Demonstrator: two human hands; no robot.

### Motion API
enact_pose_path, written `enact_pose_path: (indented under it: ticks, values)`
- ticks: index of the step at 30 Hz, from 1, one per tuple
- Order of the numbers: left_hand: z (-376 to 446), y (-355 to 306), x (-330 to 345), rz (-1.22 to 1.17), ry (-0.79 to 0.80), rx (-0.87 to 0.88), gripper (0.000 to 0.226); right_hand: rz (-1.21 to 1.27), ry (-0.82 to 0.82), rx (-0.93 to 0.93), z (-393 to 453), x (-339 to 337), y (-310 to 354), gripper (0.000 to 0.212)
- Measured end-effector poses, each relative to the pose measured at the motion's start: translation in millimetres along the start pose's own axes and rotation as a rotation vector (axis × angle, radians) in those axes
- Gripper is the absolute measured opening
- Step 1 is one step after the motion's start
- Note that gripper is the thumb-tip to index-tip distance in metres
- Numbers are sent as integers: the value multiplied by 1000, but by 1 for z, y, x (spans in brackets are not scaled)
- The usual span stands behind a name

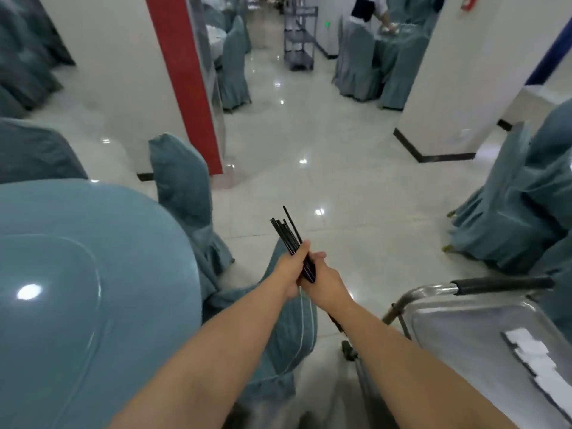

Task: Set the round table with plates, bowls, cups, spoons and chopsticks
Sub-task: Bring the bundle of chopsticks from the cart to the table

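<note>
A bundle of several black chopsticks (286, 229) sticks up and away from me above the floor, between the round table and the cart. My left hand (289, 269) grips the bundle from the left and my right hand (322, 281) grips it from the right, the two hands pressed together around it. The round table (77, 274) fills the lower left; it wears a teal cloth under a glass top, and no tableware shows on the visible part.
A metal service cart (464, 323) with a black handle and white folded napkins (538, 357) stands at lower right. Teal-covered chairs (185, 187) ring the table; more chairs stand at right. A white and red pillar rises ahead left. Far off, a person stands at another table.
</note>
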State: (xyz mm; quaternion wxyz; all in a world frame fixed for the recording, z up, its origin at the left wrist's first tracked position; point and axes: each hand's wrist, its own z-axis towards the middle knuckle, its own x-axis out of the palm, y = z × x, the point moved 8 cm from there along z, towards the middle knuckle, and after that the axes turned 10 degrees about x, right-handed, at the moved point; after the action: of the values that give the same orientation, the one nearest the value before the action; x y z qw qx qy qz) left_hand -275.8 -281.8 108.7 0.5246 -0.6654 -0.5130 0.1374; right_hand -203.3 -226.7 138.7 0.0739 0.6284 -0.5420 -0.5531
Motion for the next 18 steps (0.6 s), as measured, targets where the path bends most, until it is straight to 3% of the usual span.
enact_pose_path:
  ticks: [3,8,14,18]
  values:
    - [-5,-22,-58,-47,-163,46,47,-117,148,-60,17,45,42,44]
    - [-34,-37,-143,-179,-422,80,41,-265,396,-212,19,116,97,7]
    - [-88,-39,-222,-257,-668,56,10,-388,614,-331,6,198,140,16]
    - [-135,-25,-263,-217,-803,-45,20,-479,731,-374,-17,254,153,17]
